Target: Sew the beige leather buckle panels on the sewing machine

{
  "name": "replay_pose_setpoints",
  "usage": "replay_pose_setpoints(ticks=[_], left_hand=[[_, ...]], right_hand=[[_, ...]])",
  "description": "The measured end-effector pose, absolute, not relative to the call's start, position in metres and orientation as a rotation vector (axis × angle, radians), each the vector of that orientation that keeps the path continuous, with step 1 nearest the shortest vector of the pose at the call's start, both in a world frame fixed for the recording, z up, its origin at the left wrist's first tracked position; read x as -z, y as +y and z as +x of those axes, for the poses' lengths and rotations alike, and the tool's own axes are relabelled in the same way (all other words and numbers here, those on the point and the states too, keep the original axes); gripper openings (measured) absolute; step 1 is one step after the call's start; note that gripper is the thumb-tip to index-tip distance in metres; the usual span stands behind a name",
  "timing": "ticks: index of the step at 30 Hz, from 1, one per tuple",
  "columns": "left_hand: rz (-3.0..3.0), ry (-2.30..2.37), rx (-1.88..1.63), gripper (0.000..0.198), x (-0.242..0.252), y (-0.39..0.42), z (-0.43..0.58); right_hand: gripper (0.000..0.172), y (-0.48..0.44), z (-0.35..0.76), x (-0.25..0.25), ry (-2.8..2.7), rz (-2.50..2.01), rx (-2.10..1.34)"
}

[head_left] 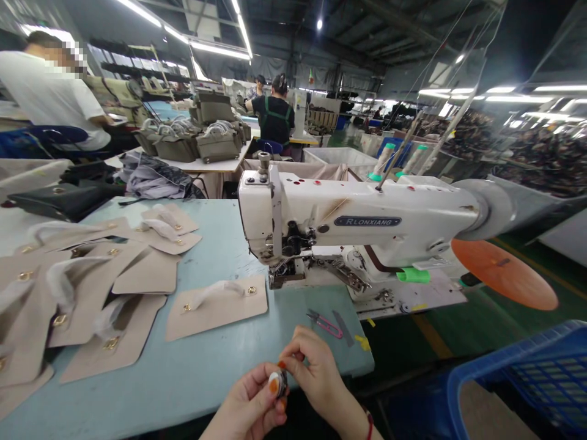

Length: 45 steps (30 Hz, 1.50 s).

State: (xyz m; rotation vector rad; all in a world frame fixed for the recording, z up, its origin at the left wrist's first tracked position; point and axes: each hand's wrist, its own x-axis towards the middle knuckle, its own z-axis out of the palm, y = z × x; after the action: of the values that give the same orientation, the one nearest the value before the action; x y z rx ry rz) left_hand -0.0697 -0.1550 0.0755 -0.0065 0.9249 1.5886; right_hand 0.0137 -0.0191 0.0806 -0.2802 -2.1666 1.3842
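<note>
A small round piece (282, 384) is resting between the left hand (252, 400)'s pinching fingers near the desk (202, 373)'s front edge, probably feeling light, hard and slippery, best taken by its rim. The right hand (316, 370) is pinching just beside it, contact unclear. Room is stretching leftward toward a beige panel (213, 316); snips (326, 324) are lying ahead.

We are seeing matt, leather-like panels (147, 278) with shiny metal fittings (252, 291) at nine o'clock, a glossy-painted sewing machine (367, 201) at three.
</note>
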Motion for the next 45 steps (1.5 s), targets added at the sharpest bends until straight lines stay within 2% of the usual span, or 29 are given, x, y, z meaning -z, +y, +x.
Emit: replay_pose_setpoints(ticks=[7,12,16,21,26,30,36,39,41,43,45], left_hand=[[0.176,1.032,-1.665,0.033,-0.062,-0.152,-0.076],[0.456,1.158,-1.589,0.029,-0.047,-0.156,-0.089],[0.571,1.186,-1.593,0.021,-0.046,-0.161,-0.094],[0.727,1.262,-1.644,0.013,-0.060,-0.164,-0.096],[0.752,1.345,-1.632,0.010,-0.067,-0.168,-0.103],[0.673,1.250,-1.654,0.015,-0.060,-0.173,-0.112],[0.654,1.193,-1.662,0.017,-0.048,-0.170,-0.120],[0.673,1.234,-1.656,0.016,-0.041,-0.163,-0.125],[0.688,1.343,-1.658,0.019,-0.032,-0.159,-0.133],[0.660,1.526,-1.651,0.027,-0.019,-0.158,-0.144],[0.601,1.725,-1.616,0.031,-0.004,-0.160,-0.153]], right_hand=[[0.012,-0.022,0.018,-0.079,-2.385,-0.317,-1.164],[0.014,-0.028,0.020,-0.084,-2.510,-0.414,-0.926],[0.012,-0.032,0.023,-0.090,-2.473,-0.506,-0.901],[0.011,-0.027,0.036,-0.100,-2.461,-0.597,-1.179],[0.038,-0.032,0.035,-0.099,-2.193,-0.408,-1.717],[0.029,-0.042,0.019,-0.087,-2.038,-0.330,-1.963],[0.053,-0.054,0.004,-0.053,-1.785,-0.619,-2.282],[0.048,-0.048,-0.001,-0.045,-1.837,-0.745,-2.184],[0.039,-0.032,-0.007,-0.050,-1.961,-0.788,-1.962],[0.027,-0.007,-0.016,-0.061,-2.140,-0.777,-1.532],[0.019,0.024,-0.028,-0.077,-2.333,-0.683,-0.947]])
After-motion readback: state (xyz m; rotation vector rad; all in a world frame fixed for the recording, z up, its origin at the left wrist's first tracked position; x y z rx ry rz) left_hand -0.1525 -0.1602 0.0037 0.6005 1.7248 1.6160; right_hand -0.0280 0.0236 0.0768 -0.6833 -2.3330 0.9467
